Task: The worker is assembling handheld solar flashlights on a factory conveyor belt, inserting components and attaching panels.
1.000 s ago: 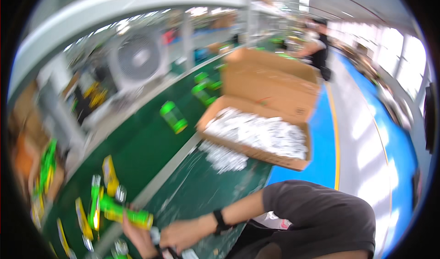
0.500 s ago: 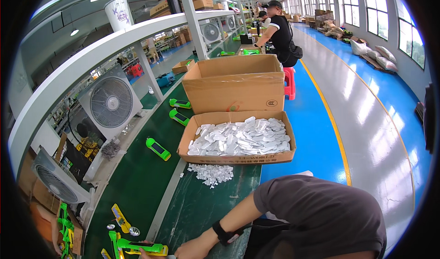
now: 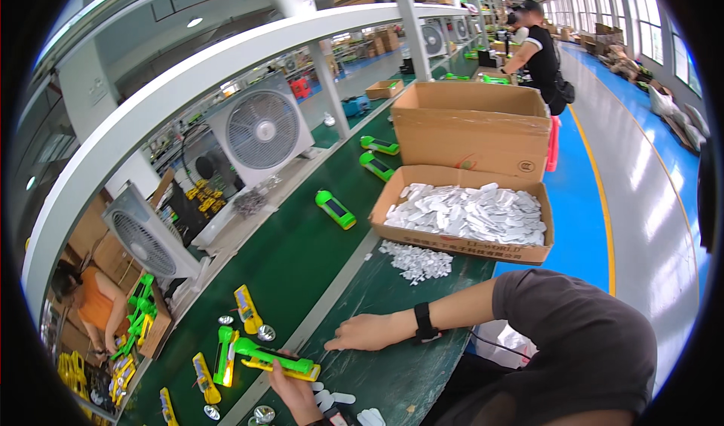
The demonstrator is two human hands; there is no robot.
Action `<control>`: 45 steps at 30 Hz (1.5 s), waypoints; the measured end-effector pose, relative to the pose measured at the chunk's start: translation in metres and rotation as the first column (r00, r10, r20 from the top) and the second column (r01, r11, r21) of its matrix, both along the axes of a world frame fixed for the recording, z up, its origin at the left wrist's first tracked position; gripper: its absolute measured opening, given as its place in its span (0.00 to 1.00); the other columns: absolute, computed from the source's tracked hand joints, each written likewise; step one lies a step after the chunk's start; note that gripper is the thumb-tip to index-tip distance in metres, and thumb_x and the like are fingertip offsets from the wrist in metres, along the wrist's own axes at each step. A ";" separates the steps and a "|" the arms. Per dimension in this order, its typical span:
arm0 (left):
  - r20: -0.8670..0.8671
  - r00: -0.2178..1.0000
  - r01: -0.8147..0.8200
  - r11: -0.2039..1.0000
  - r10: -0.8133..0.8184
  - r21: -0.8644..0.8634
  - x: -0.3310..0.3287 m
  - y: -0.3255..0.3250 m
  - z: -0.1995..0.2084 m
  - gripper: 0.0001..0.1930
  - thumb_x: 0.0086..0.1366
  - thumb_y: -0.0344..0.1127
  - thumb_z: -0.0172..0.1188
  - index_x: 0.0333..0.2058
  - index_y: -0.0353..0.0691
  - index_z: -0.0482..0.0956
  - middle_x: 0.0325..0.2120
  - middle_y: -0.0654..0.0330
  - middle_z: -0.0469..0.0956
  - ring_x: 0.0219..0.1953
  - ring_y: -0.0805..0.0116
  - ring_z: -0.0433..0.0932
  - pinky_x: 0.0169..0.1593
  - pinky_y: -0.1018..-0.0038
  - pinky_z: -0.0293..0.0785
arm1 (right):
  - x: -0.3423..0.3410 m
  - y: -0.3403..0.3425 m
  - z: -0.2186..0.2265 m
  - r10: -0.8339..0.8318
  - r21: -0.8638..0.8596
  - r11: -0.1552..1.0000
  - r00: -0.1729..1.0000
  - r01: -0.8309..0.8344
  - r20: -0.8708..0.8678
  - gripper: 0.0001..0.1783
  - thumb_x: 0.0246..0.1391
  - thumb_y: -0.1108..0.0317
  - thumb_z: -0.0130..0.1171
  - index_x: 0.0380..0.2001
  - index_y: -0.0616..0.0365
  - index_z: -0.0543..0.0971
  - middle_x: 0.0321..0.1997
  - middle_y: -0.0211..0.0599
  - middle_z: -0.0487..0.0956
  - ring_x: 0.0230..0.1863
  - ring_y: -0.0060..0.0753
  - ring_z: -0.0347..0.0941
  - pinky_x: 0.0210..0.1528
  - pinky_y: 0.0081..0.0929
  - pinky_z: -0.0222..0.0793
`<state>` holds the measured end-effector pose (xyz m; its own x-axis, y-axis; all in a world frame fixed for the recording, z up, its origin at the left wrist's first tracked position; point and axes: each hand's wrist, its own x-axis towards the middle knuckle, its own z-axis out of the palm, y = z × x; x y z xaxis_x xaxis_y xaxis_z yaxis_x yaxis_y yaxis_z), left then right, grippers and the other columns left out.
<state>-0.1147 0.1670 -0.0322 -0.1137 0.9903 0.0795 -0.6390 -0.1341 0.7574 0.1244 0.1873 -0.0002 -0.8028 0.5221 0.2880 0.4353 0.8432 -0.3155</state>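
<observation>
My left hand (image 3: 292, 393) is wrapped round a green and yellow flashlight (image 3: 273, 356) at the lower middle. Just right of it, my right hand (image 3: 366, 332) rests low over the dark green worktop, its fingers curled together; anything between the fingertips is hidden. Beside the held flashlight lie a green and yellow flashlight (image 3: 225, 355) and several opened yellow housings, such as the yellow housing (image 3: 246, 310), with round silver reflectors (image 3: 265, 332). Flat white oval pieces (image 3: 342, 398) are spread near my left wrist.
Ahead, a low carton (image 3: 460, 249) holds many flat white pieces, before a taller carton (image 3: 471, 139). A pile of small white parts (image 3: 416, 261) lies in front. Green flashlights (image 3: 335, 209) dot the green belt. Fans (image 3: 264, 130) stand at left; a person in orange (image 3: 102, 305) handles flashlights there.
The view has swung left and down, so the scene sits further right. My right hand has moved away from the held flashlight toward the worktop. My left hand still holds the flashlight.
</observation>
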 end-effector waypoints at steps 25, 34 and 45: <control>0.031 0.999 -0.014 0.999 0.016 -0.047 0.000 0.011 -0.008 0.16 0.64 0.33 0.54 0.48 0.34 0.65 0.41 0.54 0.72 0.44 0.63 0.72 0.49 0.65 0.70 | 0.015 0.039 -0.017 -0.288 -0.056 0.957 0.915 0.284 -0.281 0.08 0.39 0.68 0.67 0.21 0.58 0.78 0.30 0.42 0.75 0.39 0.45 0.72 0.45 0.38 0.67; -0.079 0.996 -0.046 0.995 0.039 -0.085 0.005 0.005 -0.007 0.14 0.66 0.32 0.52 0.47 0.33 0.65 0.41 0.56 0.72 0.45 0.64 0.72 0.48 0.68 0.71 | -0.023 0.050 0.026 -0.353 -0.471 0.873 0.834 0.130 -0.425 0.06 0.42 0.72 0.66 0.23 0.64 0.80 0.34 0.45 0.77 0.34 0.37 0.76 0.37 0.27 0.72; -0.169 0.985 -0.024 0.998 0.033 0.052 0.008 0.008 -0.006 0.28 0.59 0.22 0.55 0.57 0.35 0.55 0.51 0.57 0.66 0.52 0.67 0.69 0.54 0.71 0.68 | -0.133 0.039 0.022 -0.379 -0.364 0.912 0.733 0.191 -0.564 0.10 0.38 0.67 0.68 0.22 0.63 0.82 0.46 0.48 0.73 0.47 0.44 0.71 0.49 0.33 0.66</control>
<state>-0.1064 0.1747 -0.0378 -0.1225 0.9812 0.1492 -0.4971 -0.1908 0.8465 -0.0084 0.2267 0.0219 -0.3008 0.8262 0.4765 0.2745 0.5534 -0.7863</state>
